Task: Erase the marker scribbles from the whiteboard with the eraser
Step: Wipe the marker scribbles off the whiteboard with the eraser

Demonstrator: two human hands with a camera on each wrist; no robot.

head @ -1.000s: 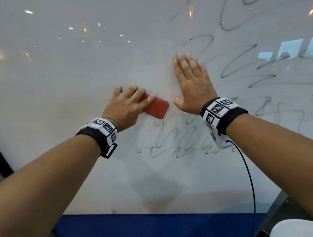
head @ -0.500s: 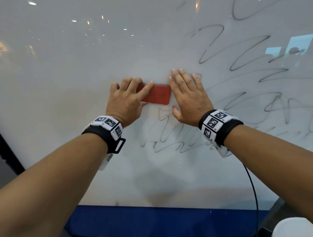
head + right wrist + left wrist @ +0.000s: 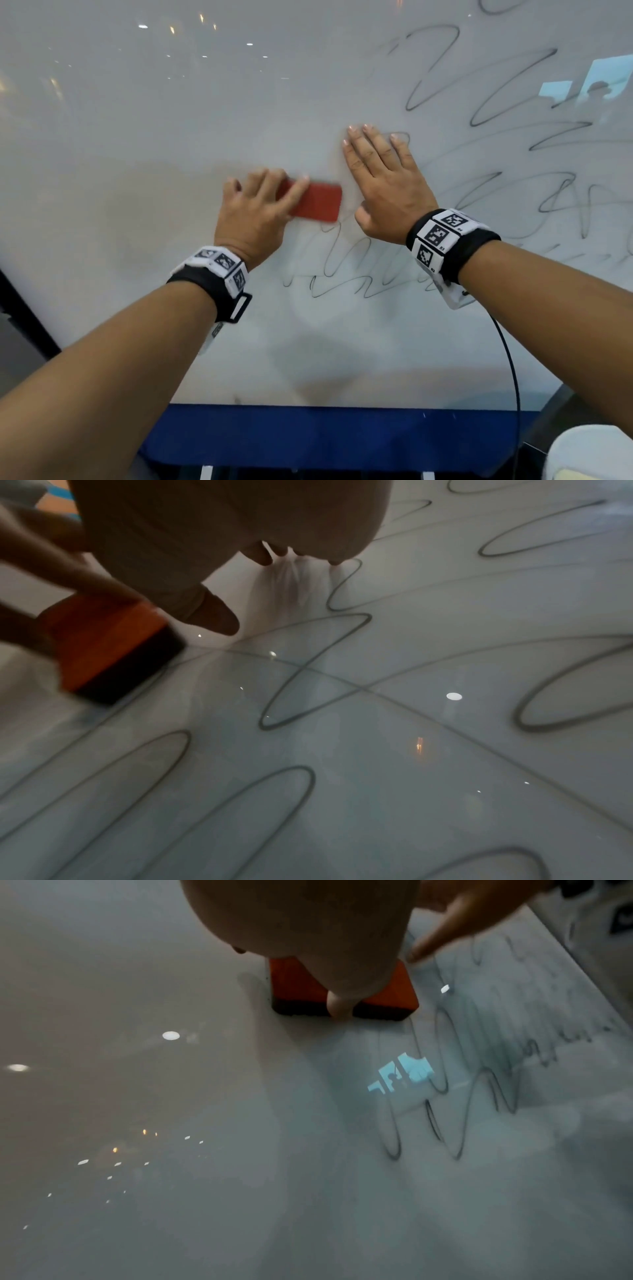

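The left hand [image 3: 251, 214] is gripping a red eraser [image 3: 317, 205] and holding it flat against the whiteboard [image 3: 137, 120]. Its fingers [image 3: 294, 190] are curling over the eraser's near end from above, and the left wrist view shows the thumb [image 3: 339, 1007] lying across the red back and reaching past the dark felt edge to the board. The eraser's free end is sticking out beyond those fingertips toward the other hand. The hand and eraser are showing some blur.

The right hand [image 3: 383, 186] is lying spread and flat on the whiteboard, holding nothing, its fingers straight and slightly fanned, with the fingertips [image 3: 352, 130] pressing on the board. In the right wrist view the right thumb [image 3: 219, 615] is pointing toward the eraser's far end, just beside it; I cannot tell whether they are touching.

Black marker scribbles [image 3: 356, 274] are lying just below the eraser and below the heel of the right hand, and more loops [image 3: 513, 89] are running above and to the right of the right fingertips. One faint loop is passing under the right little finger. The board left of the left fingers is showing only reflected ceiling lights.

Both wrists are wearing black bands carrying white blocks with square printed markers [image 3: 436, 236], and a black cable [image 3: 510, 363] is hanging from the right band. A blue strip [image 3: 325, 435] is running along under the whiteboard's lower edge.
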